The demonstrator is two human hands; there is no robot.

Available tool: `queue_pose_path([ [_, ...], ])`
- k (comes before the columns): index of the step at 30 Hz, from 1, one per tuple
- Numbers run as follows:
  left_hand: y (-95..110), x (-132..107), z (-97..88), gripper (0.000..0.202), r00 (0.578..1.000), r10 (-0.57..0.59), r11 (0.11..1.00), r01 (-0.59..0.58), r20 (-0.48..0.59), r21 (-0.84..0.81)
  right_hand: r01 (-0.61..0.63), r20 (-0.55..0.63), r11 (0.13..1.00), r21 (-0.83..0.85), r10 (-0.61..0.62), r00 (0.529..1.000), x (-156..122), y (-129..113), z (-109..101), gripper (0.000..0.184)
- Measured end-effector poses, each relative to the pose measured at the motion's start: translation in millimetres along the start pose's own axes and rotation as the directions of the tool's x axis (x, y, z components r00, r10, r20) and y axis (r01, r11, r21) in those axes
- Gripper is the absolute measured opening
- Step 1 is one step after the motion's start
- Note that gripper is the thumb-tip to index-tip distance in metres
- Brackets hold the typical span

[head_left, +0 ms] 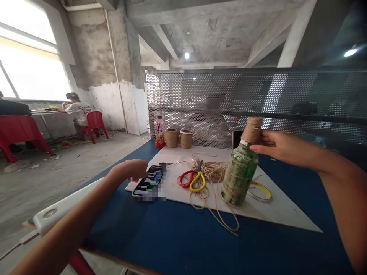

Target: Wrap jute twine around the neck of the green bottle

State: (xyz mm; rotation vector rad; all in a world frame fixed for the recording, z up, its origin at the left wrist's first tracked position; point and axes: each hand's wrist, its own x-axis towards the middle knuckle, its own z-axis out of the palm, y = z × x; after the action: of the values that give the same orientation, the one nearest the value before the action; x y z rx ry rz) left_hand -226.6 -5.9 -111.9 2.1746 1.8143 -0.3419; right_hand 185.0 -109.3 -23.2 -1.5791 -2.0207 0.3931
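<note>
Two hands apart: my right hand (272, 147) grips a glass bottle (240, 172) by its neck.
Closed on the twine-wrapped neck, it keeps the bottle upright on the white board (286, 210); my left hand (132, 170) hangs half-curled at my phone (147, 182), touching or not I can't tell, with loose twine (209, 172) and scissors (192, 179) between.

"Create Your" on a white T-shirt (79, 110)

a bright window (28, 65) lights raw concrete walls (94, 49) and red plastic chairs (94, 124).
</note>
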Motion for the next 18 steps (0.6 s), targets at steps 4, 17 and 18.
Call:
queue_pose_path([
  [4, -3, 22, -6.4, 0.061, 1.0, 0.013, 0.998, -0.012, 0.012, -0.06, -0.005, -0.012, 1.0, -0.013, 0.005, 1.0, -1, -1, 0, 0.04],
  [17, -7, 22, -4.8, 0.067, 0.997, 0.034, 0.994, -0.027, 0.062, -0.109, 0.009, -0.019, 1.0, -0.014, -0.009, 1.0, -1, 2, -1, 0.039],
  [18, -7, 20, -5.3, 0.065, 0.996, 0.04, 0.993, -0.032, 0.074, -0.115, 0.013, -0.015, 1.0, -0.011, -0.013, 1.0, -2, 2, 0, 0.039],
])
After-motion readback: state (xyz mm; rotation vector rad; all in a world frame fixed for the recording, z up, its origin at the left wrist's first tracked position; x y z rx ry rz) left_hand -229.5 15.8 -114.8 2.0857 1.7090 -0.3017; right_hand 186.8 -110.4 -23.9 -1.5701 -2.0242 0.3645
